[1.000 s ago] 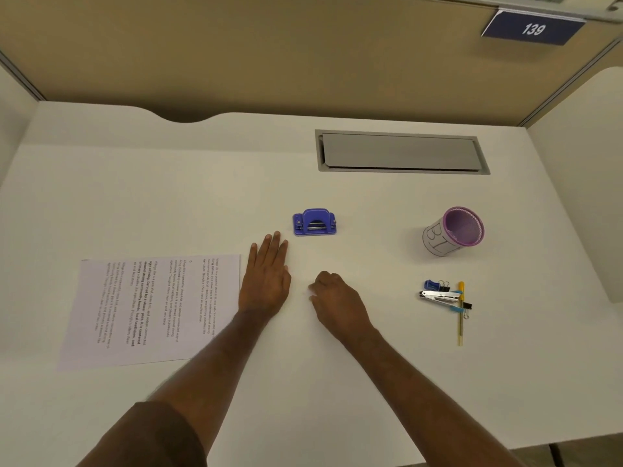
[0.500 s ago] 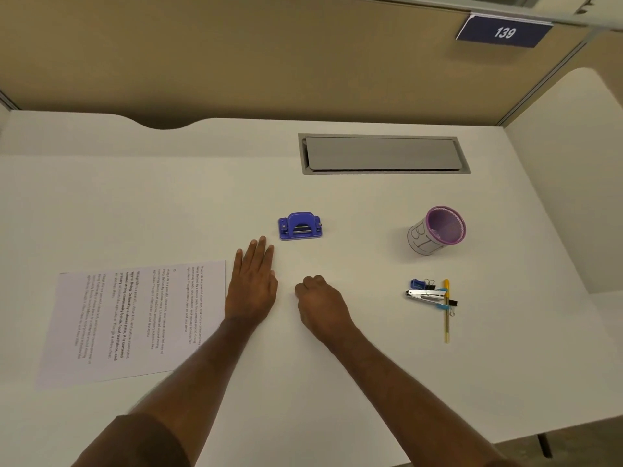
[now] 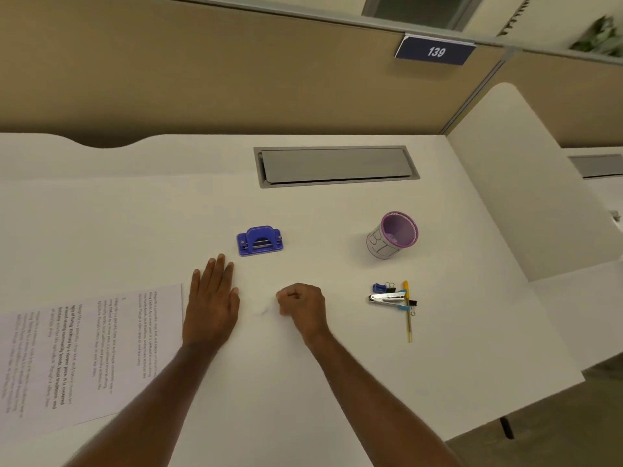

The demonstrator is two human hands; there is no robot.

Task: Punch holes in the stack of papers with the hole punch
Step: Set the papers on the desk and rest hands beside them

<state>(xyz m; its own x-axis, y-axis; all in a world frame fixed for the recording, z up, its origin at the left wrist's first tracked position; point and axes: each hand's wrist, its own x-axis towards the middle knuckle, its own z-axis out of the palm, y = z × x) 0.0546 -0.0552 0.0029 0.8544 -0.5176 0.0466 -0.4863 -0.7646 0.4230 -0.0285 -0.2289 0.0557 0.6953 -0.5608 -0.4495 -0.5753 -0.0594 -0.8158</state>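
White surface (image 3: 303,399), walled by tan partitions; a grey cable hatch (image 3: 337,166) is set into it at the back. Stack of papers (image 3: 84,358) lies flat at the near left, printed side up, its right edge just beside the left wrist, partly out of view at the left. Left hand (image 3: 211,303) rests palm down on the surface, fingers straight and held together, empty. Right hand (image 3: 301,308) sits beside it, apart, curled into a loose fist with knuckles up; I cannot tell whether anything is inside it. Purple pen cup (image 3: 392,234) stands to the right, well clear. Blue hole punch (image 3: 260,241) sits just beyond the left fingertips, not touched. Stapler, yellow pen and binder clips (image 3: 394,298) lie clustered below the cup.

Judgement: the task has not started; nothing is gripped, papers and punch are apart. Next move calls for bringing the two together, squaring the stack's edge and feeding it into the punch slot before pressing.
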